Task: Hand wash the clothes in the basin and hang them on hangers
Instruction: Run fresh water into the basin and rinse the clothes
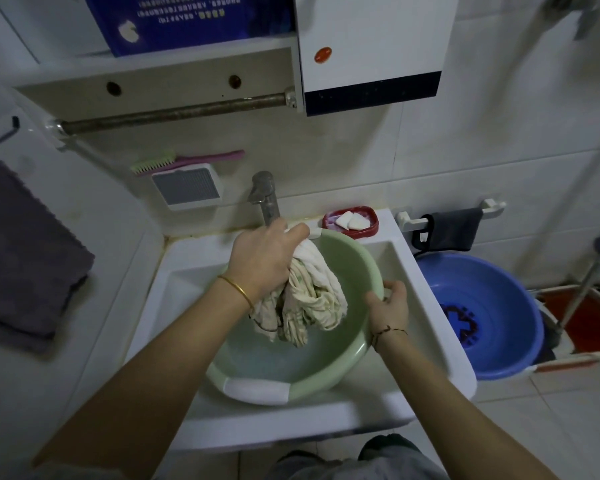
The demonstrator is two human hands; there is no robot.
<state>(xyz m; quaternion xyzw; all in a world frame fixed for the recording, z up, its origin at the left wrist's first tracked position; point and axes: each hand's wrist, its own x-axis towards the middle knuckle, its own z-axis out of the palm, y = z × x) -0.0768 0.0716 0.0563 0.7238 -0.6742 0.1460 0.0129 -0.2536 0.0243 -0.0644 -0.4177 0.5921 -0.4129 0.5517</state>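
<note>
**Wet bundle hanging over the tilted basin**

So the bunched cream patterned wet cloth [309, 292] hangs straight down, long axis vertical, over the pale green round plastic basin [347, 355], which sits tilted in the white ceramic sink [430, 341]. Left hand [267, 258] fists its top; right hand [388, 306] curls over the basin's right rim.

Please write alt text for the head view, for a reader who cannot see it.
The left hand lifts a wet bunched cloth above a green basin in a white sink; the right hand grips the basin's rim. A blue tub sits on the floor.
</note>
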